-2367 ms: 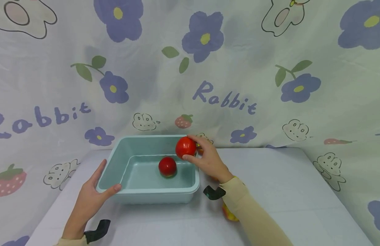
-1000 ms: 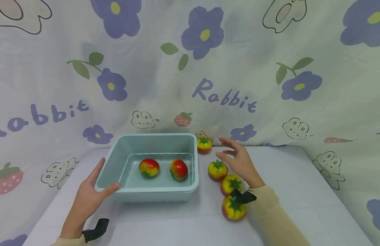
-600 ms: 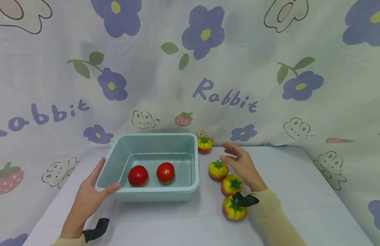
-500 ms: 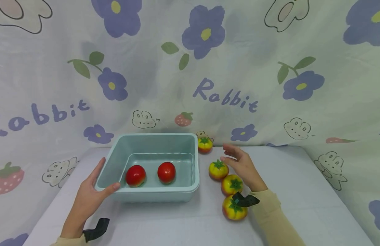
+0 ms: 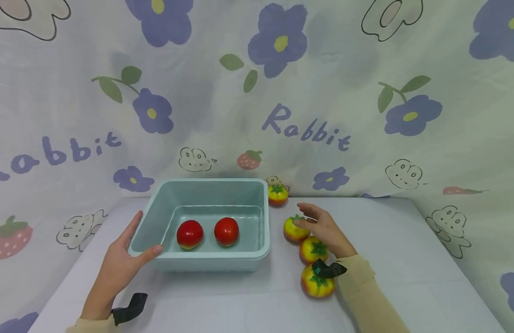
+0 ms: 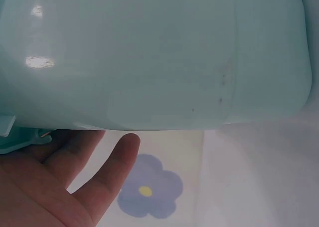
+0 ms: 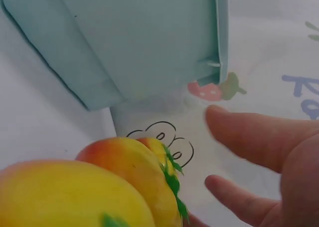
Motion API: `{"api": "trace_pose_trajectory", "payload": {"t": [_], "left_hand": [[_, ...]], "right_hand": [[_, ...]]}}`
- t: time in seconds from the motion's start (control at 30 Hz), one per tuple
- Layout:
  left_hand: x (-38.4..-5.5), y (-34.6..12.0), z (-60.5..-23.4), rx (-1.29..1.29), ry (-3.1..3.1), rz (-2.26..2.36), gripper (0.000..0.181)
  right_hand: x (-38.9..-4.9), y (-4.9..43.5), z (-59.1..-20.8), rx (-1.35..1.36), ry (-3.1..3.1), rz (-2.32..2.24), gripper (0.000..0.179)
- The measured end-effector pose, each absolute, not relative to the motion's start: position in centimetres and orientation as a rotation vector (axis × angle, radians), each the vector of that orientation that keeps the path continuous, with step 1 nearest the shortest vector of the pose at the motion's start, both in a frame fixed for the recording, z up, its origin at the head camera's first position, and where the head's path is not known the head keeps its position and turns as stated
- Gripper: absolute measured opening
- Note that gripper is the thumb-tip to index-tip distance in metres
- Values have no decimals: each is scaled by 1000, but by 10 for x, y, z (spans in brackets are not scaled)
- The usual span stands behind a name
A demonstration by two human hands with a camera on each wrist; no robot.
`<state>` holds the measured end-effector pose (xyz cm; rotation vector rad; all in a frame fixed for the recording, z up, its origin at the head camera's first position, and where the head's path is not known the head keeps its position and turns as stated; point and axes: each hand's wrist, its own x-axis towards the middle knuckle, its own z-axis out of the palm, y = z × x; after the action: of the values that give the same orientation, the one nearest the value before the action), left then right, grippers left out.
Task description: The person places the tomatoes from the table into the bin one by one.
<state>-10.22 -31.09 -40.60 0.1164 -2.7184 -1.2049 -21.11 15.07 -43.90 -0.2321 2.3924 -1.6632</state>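
Note:
In the head view a pale blue plastic bin [image 5: 207, 263] holds two tomatoes, red sides up: a left tomato [image 5: 189, 234] and a right tomato [image 5: 226, 231]. My left hand [image 5: 119, 266] rests at the bin's near left corner, thumb on the front rim, straight fingers along the side wall. My right hand [image 5: 325, 229] hovers over the farthest of three yellow-red tomatoes lined up right of the bin. Its thumb and fingers are spread around the top of that tomato [image 5: 293, 232], with nothing gripped. The right wrist view shows its fingers [image 7: 244, 137] apart.
Closer to me in that row lie a middle tomato [image 5: 313, 250] and a near tomato [image 5: 317, 283], under the right wrist. Another tomato [image 5: 277, 195] sits by the bin's far right corner. Behind the white-covered table [image 5: 386, 259] hangs a printed cloth [image 5: 223, 106].
My right hand has let go of a tomato inside the bin, moved right, then lowered toward the row. Both tomatoes in the bin have rolled. The left hand stays at the corner.

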Motion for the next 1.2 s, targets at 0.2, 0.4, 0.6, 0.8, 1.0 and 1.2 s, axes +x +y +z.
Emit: {"api": "trace_pose_trajectory", "payload": {"t": [0.2,0.4,0.6,0.8,1.0,1.2], "left_hand": [[-101,-310,-405,112,-2711,-1228,102],[-100,-311,-406,107,-2704,-1217,101],[-101,-311,-407,101,-2702,-1226,101],[-101,-310,-406,95,-2696,-1223,102],[-101,-309,-405,91,-2692,-1223,101],[-101,-309,-405,105,-2696,-1223,101]], "right_hand": [[-211,151,-441,-263,2448,-1541,68],[-212,151,-444,-331,2478,-1465,66],[-209,149,-443,-419,2498,-1407,62],[-209,149,-445,-403,2530,-1344,59],[-210,148,-445,-362,2544,-1340,58],[-209,147,-443,-384,2550,-1344,56]]}}
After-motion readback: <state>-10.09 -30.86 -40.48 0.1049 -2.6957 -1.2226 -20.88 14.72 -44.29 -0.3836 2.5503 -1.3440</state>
